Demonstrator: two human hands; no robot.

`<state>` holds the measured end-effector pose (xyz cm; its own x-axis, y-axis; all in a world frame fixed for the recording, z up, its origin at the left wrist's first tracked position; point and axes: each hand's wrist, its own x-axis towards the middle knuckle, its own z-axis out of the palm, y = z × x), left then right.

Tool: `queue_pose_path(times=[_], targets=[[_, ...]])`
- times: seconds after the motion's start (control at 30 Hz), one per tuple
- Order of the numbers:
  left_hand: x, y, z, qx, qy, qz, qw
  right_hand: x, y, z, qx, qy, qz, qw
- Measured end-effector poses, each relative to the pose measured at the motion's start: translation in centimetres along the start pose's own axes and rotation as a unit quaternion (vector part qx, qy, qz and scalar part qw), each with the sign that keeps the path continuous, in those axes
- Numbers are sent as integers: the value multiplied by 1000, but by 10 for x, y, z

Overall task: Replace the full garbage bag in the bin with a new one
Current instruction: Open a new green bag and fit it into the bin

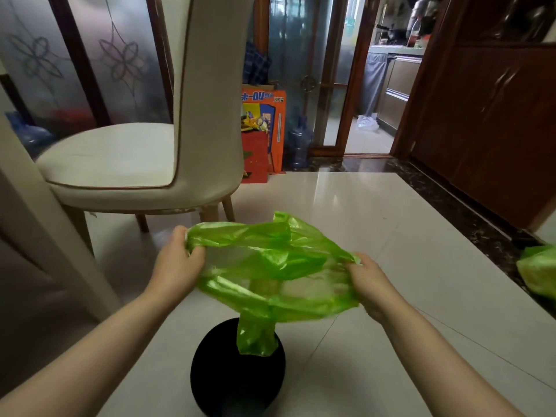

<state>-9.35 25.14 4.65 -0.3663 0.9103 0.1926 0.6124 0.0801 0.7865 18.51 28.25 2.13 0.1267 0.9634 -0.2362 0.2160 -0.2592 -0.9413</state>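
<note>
A thin, translucent green garbage bag [270,266] is spread wide in the air between both hands. My left hand [177,263] grips its left rim and my right hand [370,284] grips its right rim, so the mouth is pulled open. The bag's closed bottom end hangs down into the round black bin [222,383], which stands on the tiled floor directly below. Another green bag [538,272], bulging and apparently full, lies on the floor at the right edge of the view.
A cream upholstered chair [135,164] stands close behind the bin on the left. Orange and red cartons [264,130] and a water jug [299,139] sit by the glass door. A dark wooden cabinet [487,115] lines the right wall.
</note>
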Motion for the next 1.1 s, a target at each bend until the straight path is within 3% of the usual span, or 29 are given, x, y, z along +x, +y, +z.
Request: queue_pose_path(times=[0.1,0.17,0.23,0.27,0.33,0.4,0.47,0.5,0.6,0.67,0.73,0.8,0.87,0.97,1.1], targets=[[0,-4,4,-62,-70,-69,993,-2,-7,17,188,-67,60,978],[-2,-2,3,-132,-115,-93,980,-4,-13,25,265,-102,94,954],[-6,3,0,-201,-147,-127,960,-11,-21,27,298,-191,96,930],[-7,7,-1,-203,-167,-130,956,-13,-23,28,278,-221,78,932],[-8,6,0,-107,-181,-85,974,-15,-22,29,166,-222,14,961],[-6,-3,2,16,-117,-52,992,-9,-13,33,-24,-121,-34,992],[-1,-15,4,64,-42,-62,995,-6,-6,39,-134,7,-56,989],[0,-21,6,74,-25,-65,995,-4,-3,42,-169,33,-64,983],[0,-34,11,92,-7,-72,993,4,5,46,-287,26,-68,955],[2,-45,12,84,-11,-92,992,7,9,47,-226,-7,-21,974],[3,-53,10,25,-29,-129,991,7,11,52,-13,-64,66,996],[3,-55,10,-94,-57,-163,981,7,13,58,190,-100,144,966],[2,-51,10,-196,-102,-172,960,8,12,59,263,-146,177,937],[-1,-42,10,-168,-173,-158,957,4,6,63,205,-222,141,943],[-9,-30,23,79,-129,-28,988,-1,9,80,11,-114,8,993]])
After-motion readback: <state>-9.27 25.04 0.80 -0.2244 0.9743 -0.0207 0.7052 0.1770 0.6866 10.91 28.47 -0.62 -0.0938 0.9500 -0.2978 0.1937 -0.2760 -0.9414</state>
